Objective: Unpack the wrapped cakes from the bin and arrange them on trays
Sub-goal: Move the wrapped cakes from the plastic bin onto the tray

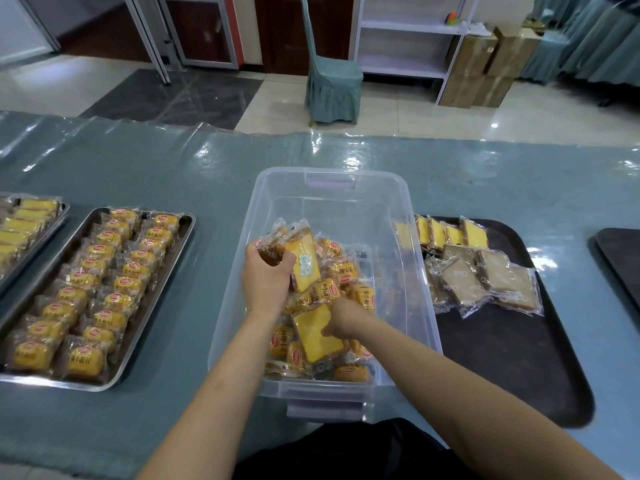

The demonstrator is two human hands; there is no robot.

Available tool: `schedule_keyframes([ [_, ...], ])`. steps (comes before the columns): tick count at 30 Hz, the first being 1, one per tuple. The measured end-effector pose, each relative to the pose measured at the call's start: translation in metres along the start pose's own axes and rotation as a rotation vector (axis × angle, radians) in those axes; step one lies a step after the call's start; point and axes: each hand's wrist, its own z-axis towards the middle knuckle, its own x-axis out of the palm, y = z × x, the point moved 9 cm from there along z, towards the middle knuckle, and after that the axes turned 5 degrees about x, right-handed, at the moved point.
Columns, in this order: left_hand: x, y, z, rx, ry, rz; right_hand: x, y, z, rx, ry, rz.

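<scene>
A clear plastic bin [408, 237] stands in the middle of the table, its near half filled with several wrapped cakes [346, 271]. My left hand [265, 275] grips a bunch of wrapped cakes [304, 261] raised above the pile, among them a long yellow slice. My right hand [341, 317] is down in the bin and pinches the edge of a flat yellow wrapped slice [315, 332]. A metal tray [173, 268] to the left holds rows of small round wrapped cakes. A dark tray [512, 358] to the right holds yellow and brown wrapped slices at its far end.
A second metal tray [59, 216] with yellow cakes lies at the far left edge. Another dark tray [620, 258] is cut off at the right edge. Clear plastic sheeting covers the teal tablecloth [173, 168]. A covered chair [330, 84], shelves and cardboard boxes stand beyond the table.
</scene>
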Motion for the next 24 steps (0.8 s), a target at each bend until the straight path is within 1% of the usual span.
schedule_keyframes([
  [5,-0.001,-0.006,-0.003,0.015,-0.014,-0.026,-0.004,-0.004,0.002,0.026,-0.024,0.033],
  [8,-0.003,-0.007,-0.004,0.014,-0.022,-0.040,-0.016,-0.008,0.002,0.059,-0.046,0.103],
  [11,-0.004,-0.007,-0.005,0.019,-0.024,-0.053,-0.036,-0.014,-0.001,0.064,-0.124,0.194],
  [14,-0.005,-0.008,-0.005,0.022,-0.027,-0.063,-0.061,-0.025,-0.006,0.073,-0.253,0.228],
  [17,-0.005,-0.008,-0.005,0.028,-0.033,-0.054,-0.088,-0.033,-0.016,0.058,-0.399,0.417],
  [22,-0.005,-0.007,-0.006,0.023,-0.027,-0.056,-0.123,-0.037,-0.045,-0.044,-0.601,0.726],
  [24,-0.004,-0.005,-0.006,0.008,-0.020,-0.069,-0.133,-0.040,-0.054,-0.081,-0.631,0.846],
])
